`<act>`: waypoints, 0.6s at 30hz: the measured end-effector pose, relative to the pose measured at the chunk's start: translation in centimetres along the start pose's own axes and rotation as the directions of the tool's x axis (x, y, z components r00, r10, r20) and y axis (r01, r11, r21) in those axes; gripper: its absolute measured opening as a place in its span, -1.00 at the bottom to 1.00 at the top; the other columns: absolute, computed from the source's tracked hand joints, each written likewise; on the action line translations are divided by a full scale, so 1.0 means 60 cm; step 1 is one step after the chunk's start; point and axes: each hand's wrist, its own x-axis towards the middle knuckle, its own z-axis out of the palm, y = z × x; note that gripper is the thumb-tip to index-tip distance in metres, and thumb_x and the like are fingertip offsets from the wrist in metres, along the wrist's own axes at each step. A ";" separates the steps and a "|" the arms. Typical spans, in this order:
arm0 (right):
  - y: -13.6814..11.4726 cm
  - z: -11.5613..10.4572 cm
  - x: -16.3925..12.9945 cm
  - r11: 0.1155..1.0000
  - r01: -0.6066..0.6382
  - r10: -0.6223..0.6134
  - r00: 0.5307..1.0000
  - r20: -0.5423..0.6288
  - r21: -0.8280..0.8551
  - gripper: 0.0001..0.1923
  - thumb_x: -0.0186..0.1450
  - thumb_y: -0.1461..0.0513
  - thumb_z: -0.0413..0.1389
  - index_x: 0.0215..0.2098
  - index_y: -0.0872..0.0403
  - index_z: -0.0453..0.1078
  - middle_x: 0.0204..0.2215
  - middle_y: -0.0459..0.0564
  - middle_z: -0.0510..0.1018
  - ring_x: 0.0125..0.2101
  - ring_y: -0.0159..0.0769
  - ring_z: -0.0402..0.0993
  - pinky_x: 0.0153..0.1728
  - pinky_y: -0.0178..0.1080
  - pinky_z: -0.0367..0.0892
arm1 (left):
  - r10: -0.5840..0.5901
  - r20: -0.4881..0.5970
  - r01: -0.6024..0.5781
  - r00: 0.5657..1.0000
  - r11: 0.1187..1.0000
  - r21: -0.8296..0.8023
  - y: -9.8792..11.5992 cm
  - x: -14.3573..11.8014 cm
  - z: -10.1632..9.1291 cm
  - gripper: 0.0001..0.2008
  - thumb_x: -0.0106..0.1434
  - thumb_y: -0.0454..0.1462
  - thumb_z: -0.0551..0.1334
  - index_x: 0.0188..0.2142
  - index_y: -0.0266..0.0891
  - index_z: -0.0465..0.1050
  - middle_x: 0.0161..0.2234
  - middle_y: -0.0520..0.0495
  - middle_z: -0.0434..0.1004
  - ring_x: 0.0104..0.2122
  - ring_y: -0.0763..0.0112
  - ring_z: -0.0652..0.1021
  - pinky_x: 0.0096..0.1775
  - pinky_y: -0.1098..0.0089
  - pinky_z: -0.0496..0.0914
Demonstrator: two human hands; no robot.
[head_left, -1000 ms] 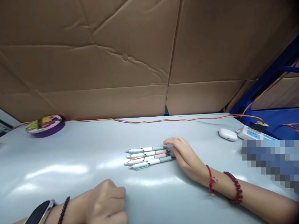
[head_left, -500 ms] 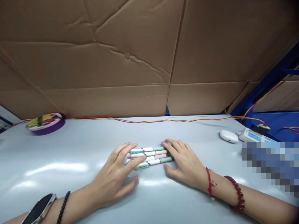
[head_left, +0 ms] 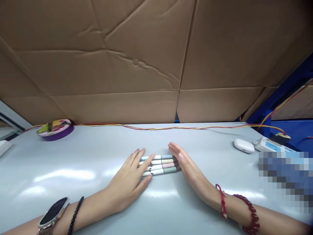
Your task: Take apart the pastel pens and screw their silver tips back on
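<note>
Several white pens with pastel blue, cream, pink and green grips lie side by side on the table; one is the green-gripped pen (head_left: 158, 171), nearest me, and another is the blue-gripped pen (head_left: 167, 157), farthest away. My left hand (head_left: 129, 178) rests flat over the pens' left ends, fingers spread, hiding their clips. At the other end my right hand (head_left: 189, 168) stands on its edge, fingers straight and together, its palm against or very near the dark tips. Neither hand is wrapped around a pen.
A purple round tin (head_left: 57, 130) sits at the back left. On the right are a white earbud case (head_left: 244, 146) and a power strip (head_left: 266, 144). Red and yellow wires (head_left: 156, 128) run along the back edge, before a cardboard wall (head_left: 117, 75).
My left hand has lowered onto the pens' left ends. My right hand has turned from palm-down to upright on its edge at the tips. The pens now lie closer and more even.
</note>
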 end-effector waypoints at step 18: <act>-0.007 -0.021 -0.006 0.425 0.380 -0.331 0.910 0.250 -0.821 -0.75 0.30 0.36 -0.04 -0.10 -0.01 0.30 -0.20 -0.03 0.44 -0.18 -0.20 0.30 -0.18 -0.10 0.32 | 0.177 -0.209 -0.173 0.962 0.984 0.034 -0.006 -0.011 -0.006 -0.76 0.32 -0.35 0.02 -0.07 -0.14 0.33 0.26 -0.09 -0.13 0.24 0.04 -0.06 0.09 0.01 0.21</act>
